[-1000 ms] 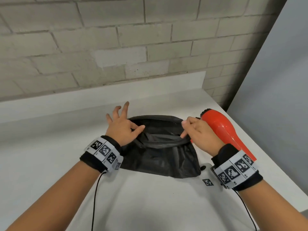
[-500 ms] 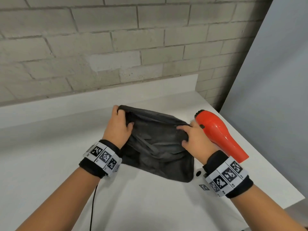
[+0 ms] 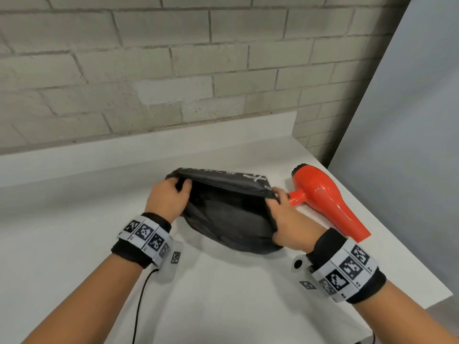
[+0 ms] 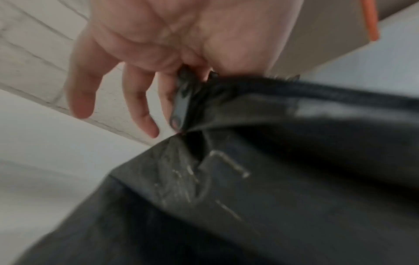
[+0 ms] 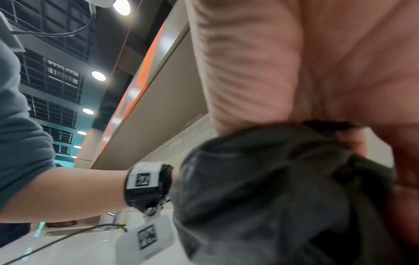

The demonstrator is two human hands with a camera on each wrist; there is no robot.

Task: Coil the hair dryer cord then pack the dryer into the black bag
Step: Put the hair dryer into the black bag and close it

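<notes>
The black bag (image 3: 228, 214) lies in the middle of the white table, its mouth held wide. My left hand (image 3: 169, 194) grips the left end of the bag's rim, and the left wrist view shows the black bag (image 4: 272, 179) pinched between thumb and forefinger with the other fingers (image 4: 81, 100) loose. My right hand (image 3: 285, 219) grips the right end of the rim, its fingers tucked into the black bag (image 5: 272, 188). The red hair dryer (image 3: 327, 202) lies on the table just right of the bag, untouched. Its cord is hidden.
The white table (image 3: 74, 219) ends close behind the dryer at its right edge (image 3: 397, 244). A brick wall (image 3: 173, 70) and a low white backsplash stand behind the bag. A thin black cable (image 3: 141, 299) runs from my left wrist band toward me.
My left hand went from spread fingers to gripping the bag's left rim. Both hands have pulled the bag's mouth wider and lifted its far edge. The dryer has stayed put.
</notes>
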